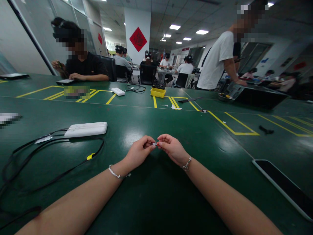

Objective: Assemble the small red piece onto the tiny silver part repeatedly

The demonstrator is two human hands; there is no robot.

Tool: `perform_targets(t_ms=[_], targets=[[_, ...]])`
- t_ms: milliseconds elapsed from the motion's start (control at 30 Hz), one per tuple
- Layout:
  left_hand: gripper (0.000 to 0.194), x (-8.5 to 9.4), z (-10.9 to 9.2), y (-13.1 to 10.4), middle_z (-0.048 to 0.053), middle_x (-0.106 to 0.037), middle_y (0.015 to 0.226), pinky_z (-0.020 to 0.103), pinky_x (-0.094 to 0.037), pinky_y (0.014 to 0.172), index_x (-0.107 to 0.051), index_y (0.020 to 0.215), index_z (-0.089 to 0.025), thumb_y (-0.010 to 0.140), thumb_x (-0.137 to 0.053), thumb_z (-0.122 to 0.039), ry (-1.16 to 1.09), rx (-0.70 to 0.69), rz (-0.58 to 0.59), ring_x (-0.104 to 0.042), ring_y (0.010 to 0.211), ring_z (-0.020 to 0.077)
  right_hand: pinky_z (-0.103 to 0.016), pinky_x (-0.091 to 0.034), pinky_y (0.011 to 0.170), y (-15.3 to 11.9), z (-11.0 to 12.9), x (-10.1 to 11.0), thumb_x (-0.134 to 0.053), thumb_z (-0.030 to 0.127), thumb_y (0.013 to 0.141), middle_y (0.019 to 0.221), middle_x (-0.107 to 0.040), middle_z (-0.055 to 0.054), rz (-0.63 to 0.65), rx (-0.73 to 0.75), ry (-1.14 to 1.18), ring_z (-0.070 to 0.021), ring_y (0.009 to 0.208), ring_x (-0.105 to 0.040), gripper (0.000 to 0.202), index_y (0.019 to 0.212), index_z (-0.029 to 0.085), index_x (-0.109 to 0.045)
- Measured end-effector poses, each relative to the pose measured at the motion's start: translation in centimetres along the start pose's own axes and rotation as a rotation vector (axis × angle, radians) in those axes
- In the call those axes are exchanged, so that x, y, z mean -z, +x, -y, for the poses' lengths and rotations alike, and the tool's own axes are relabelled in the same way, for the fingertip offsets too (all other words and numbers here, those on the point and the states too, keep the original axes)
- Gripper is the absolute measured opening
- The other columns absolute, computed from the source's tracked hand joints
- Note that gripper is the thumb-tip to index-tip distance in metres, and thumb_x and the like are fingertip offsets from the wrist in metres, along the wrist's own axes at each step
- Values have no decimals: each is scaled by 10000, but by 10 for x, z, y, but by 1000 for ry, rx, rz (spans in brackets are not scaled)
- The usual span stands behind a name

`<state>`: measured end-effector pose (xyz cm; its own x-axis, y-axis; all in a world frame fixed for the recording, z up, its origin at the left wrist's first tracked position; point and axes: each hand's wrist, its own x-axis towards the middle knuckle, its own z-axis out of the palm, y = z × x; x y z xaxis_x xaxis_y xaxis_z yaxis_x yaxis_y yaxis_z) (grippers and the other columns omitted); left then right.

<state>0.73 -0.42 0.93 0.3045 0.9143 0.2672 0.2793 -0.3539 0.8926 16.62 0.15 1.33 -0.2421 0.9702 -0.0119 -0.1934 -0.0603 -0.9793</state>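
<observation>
A small red and silvery piece (156, 144) is pinched between my two hands, just above the green table (156, 182). My left hand (140, 150) grips its left end between thumb and fingertips. At the right end, my right hand (172, 148) closes thumb and fingers on the red part. Both hands nearly meet at the piece, and each wrist wears a silvery bracelet. The piece is too small to tell what it is.
On the left lie a white power bank (86, 129) and looped black cable (61, 178). A phone (285, 186) lies at right. Farther off are a yellow basket (157, 92), a white box (118, 91) and a black case (259, 94). People sit and stand beyond.
</observation>
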Motion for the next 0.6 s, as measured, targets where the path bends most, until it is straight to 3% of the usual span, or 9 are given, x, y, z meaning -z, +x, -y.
perform_targets(t_ms=[600], targets=[[126,1,-2,0,-32,-519,622,215,-397,561,-563,828,-170,704,-552,-190,83,-8,-22,-482,583,93,-263,-426,659,1,-5,2,-682,178,555,701,-581,7,6,-42,41,-92,647,-536,219,744,166,-572]])
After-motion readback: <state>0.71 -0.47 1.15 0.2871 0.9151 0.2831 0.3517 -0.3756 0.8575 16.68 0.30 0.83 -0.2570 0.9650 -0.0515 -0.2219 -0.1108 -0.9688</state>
